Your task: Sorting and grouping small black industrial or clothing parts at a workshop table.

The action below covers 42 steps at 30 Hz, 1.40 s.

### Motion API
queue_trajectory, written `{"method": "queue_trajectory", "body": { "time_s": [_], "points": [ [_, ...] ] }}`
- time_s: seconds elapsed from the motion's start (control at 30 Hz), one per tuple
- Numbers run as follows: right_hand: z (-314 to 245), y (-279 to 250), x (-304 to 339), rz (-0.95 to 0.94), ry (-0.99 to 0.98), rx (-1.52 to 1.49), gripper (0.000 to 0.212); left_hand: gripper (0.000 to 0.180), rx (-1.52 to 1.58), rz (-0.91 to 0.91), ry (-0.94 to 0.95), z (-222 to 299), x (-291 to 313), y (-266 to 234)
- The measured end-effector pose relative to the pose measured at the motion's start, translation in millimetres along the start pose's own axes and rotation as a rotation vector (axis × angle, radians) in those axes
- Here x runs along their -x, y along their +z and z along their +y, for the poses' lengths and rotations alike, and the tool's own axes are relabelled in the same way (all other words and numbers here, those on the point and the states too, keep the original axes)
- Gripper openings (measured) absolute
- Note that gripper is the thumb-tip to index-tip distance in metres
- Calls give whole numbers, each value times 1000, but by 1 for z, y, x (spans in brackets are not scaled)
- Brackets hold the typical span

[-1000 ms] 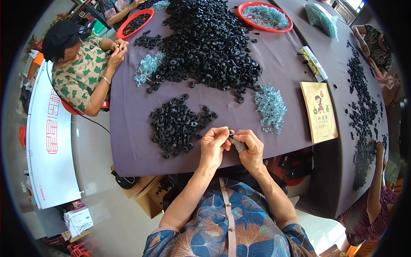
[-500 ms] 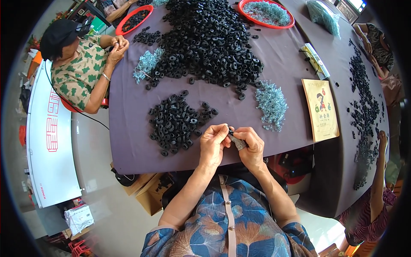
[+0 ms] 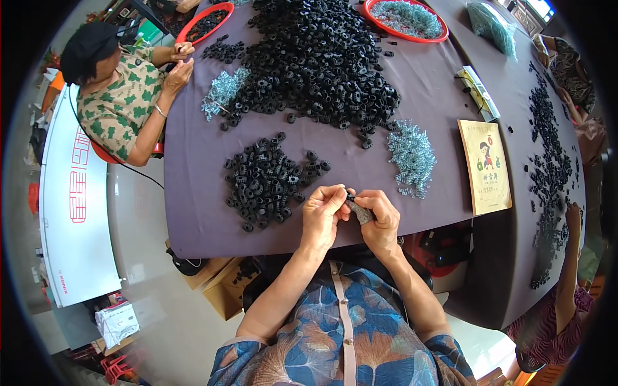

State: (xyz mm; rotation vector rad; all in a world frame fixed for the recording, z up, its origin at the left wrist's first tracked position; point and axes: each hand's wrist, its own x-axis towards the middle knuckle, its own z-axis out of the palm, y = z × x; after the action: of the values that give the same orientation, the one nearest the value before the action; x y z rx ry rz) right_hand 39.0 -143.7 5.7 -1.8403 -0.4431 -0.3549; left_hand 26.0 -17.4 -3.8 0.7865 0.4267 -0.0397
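Note:
Near the table's front edge, my left hand (image 3: 323,212) and my right hand (image 3: 378,219) meet with fingertips pinched together. Between them shows a small black plastic piece (image 3: 349,195), partly covered by the fingers. Some grey, cloth-like material (image 3: 362,213) sits under my right fingers; whether it is worn or held I cannot tell. Just left and beyond my hands lies a small heap of hollow black plastic pieces (image 3: 264,183). To the right is a loose pile of tiny bluish metal springs (image 3: 412,157).
A large black heap (image 3: 322,58) covers the table's far middle. Red trays (image 3: 440,37) stand at the back. A yellow booklet (image 3: 484,167) lies on the right. One co-worker (image 3: 116,96) sits at the left; other people's arms reach in at the right, beside scattered black pieces (image 3: 550,167).
My hands stay together in almost the same place, with a slight shift of the fingers. The co-worker at the left has moved their hands a little apart.

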Motion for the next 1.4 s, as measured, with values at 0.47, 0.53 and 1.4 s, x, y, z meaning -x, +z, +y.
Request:
{"method": "queue_trajectory", "body": {
  "time_s": [0.47, 0.53, 1.4],
  "points": [
    [1, 0, 1, -50, 4, 5, 37, 9, -5, 19, -4, 0, 1, 1],
    [2, 0, 1, -53, -9, 18, 40, 9, 3, 22, 6, -1, 0, 1],
    [1, 2, 1, -125, -234, 256, 29, 7, -69, 13, 44, -3, 2, -3]
  ]
}}
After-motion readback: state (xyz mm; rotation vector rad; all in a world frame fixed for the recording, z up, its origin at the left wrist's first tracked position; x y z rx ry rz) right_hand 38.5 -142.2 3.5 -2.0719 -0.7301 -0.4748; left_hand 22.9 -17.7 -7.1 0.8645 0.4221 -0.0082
